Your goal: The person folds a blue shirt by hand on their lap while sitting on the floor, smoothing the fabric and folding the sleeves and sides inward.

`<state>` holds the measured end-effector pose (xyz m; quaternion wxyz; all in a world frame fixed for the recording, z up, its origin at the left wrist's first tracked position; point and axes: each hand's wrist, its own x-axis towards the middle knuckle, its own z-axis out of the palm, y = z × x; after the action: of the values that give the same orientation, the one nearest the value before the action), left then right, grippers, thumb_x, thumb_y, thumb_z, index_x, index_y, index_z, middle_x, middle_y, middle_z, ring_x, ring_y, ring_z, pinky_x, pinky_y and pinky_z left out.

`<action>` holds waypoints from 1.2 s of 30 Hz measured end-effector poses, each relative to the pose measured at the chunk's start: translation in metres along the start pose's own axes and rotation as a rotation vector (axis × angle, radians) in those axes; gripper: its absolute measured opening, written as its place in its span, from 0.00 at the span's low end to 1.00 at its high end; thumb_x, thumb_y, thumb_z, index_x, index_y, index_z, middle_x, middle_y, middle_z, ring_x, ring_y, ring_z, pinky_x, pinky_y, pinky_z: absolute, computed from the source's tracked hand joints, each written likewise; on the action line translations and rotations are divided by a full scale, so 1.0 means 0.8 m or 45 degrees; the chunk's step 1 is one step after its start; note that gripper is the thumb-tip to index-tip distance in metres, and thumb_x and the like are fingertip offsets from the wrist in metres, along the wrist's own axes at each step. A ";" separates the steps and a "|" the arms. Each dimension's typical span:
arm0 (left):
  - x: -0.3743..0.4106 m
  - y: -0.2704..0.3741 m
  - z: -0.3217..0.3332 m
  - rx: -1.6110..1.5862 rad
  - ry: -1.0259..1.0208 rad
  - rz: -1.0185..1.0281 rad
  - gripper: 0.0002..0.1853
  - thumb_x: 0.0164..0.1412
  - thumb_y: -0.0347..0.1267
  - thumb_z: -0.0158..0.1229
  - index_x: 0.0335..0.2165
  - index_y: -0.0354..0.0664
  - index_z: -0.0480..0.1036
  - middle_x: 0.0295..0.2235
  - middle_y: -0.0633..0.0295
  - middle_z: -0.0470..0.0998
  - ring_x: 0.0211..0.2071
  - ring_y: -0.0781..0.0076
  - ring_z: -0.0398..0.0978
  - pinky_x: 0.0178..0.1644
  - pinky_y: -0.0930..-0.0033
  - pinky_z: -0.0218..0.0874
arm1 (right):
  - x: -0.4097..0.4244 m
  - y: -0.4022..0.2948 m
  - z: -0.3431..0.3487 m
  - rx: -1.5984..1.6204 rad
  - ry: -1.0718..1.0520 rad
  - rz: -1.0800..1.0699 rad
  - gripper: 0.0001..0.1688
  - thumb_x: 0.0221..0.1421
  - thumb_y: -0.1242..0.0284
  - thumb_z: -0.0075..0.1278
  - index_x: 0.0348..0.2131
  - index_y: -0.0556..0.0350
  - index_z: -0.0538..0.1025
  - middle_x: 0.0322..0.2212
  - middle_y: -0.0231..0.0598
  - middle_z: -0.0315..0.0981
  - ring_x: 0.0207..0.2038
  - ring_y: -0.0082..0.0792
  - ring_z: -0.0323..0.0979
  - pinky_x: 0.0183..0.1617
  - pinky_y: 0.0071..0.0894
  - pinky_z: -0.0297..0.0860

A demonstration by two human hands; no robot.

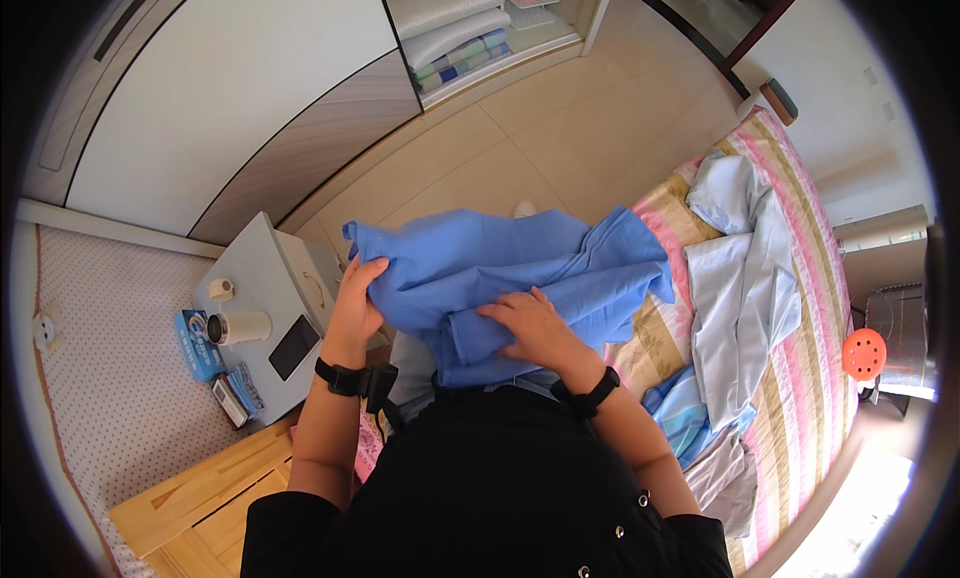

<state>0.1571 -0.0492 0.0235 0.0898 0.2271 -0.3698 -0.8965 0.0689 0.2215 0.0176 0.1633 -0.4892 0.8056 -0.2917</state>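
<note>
A blue cloth garment (480, 259) stretches in loose folds across my lap, its right end over the bed's edge. My left hand (361, 297) grips its left edge, the thumb on top and the other fingers behind. On the middle folds lies my right hand (529, 323), fingers spread and slightly bent. Whether those fingers pinch the fabric cannot be told. Black bands circle both wrists, and the left one carries a small black device (381, 387).
To the right, a striped bed (656, 338) holds a pale grey-blue garment (731, 300), a blue patterned cloth (686, 413) and a greyish garment (727, 477). A bedside cabinet (289, 278) at left bears a vacuum flask (244, 327) and a dark-screened device (294, 347). Ahead stands an open wardrobe (495, 75).
</note>
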 end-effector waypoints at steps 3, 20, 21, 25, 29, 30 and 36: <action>0.001 0.007 -0.009 -0.101 -0.065 -0.038 0.22 0.56 0.29 0.52 0.50 0.35 0.63 0.46 0.54 0.70 0.47 0.60 0.69 0.53 0.56 0.62 | 0.004 0.020 -0.013 0.191 -0.110 0.001 0.24 0.34 0.79 0.54 0.38 0.49 0.76 0.35 0.36 0.73 0.44 0.40 0.68 0.53 0.40 0.63; 0.009 0.025 -0.021 -0.188 0.186 0.113 0.19 0.56 0.27 0.50 0.48 0.39 0.65 0.42 0.56 0.72 0.45 0.62 0.71 0.50 0.57 0.64 | -0.003 0.002 -0.032 0.184 -0.249 0.319 0.13 0.47 0.65 0.53 0.29 0.54 0.79 0.29 0.36 0.77 0.35 0.42 0.74 0.42 0.36 0.68; 0.008 0.026 -0.020 -0.136 0.174 0.121 0.19 0.56 0.26 0.50 0.48 0.39 0.65 0.42 0.57 0.73 0.44 0.62 0.71 0.50 0.58 0.64 | 0.003 0.003 -0.019 0.157 -0.218 0.175 0.12 0.47 0.66 0.54 0.31 0.54 0.78 0.29 0.36 0.77 0.36 0.42 0.73 0.41 0.35 0.68; 0.013 0.015 -0.030 -0.074 0.207 0.085 0.18 0.55 0.23 0.48 0.46 0.38 0.67 0.42 0.58 0.73 0.42 0.63 0.72 0.48 0.60 0.66 | 0.023 0.006 0.037 0.223 -0.175 -0.149 0.15 0.46 0.69 0.56 0.37 0.51 0.76 0.34 0.35 0.74 0.40 0.41 0.71 0.41 0.36 0.67; 0.016 0.006 -0.041 0.023 0.146 0.090 0.18 0.55 0.20 0.46 0.46 0.38 0.68 0.41 0.58 0.74 0.41 0.64 0.73 0.47 0.62 0.66 | 0.034 0.009 0.065 0.172 -0.222 -0.165 0.20 0.42 0.72 0.58 0.39 0.51 0.74 0.39 0.39 0.71 0.43 0.43 0.68 0.44 0.39 0.66; 0.014 0.004 -0.041 0.052 0.137 0.090 0.19 0.54 0.20 0.45 0.46 0.38 0.68 0.41 0.57 0.74 0.41 0.64 0.73 0.47 0.62 0.67 | 0.035 0.005 0.064 0.147 -0.244 -0.152 0.19 0.42 0.71 0.58 0.39 0.50 0.75 0.38 0.38 0.71 0.43 0.43 0.68 0.44 0.39 0.66; 0.007 0.007 -0.017 -0.236 0.262 -0.066 0.20 0.55 0.26 0.52 0.48 0.35 0.64 0.44 0.54 0.71 0.44 0.61 0.71 0.50 0.59 0.65 | 0.037 0.000 0.059 0.083 -0.448 -0.093 0.15 0.42 0.70 0.59 0.35 0.48 0.76 0.37 0.35 0.71 0.43 0.42 0.67 0.48 0.38 0.63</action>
<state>0.1584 -0.0638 0.0167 0.1246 0.3182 -0.2680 -0.9008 0.0808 0.1812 -0.0184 0.3068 -0.5559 0.7365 -0.2335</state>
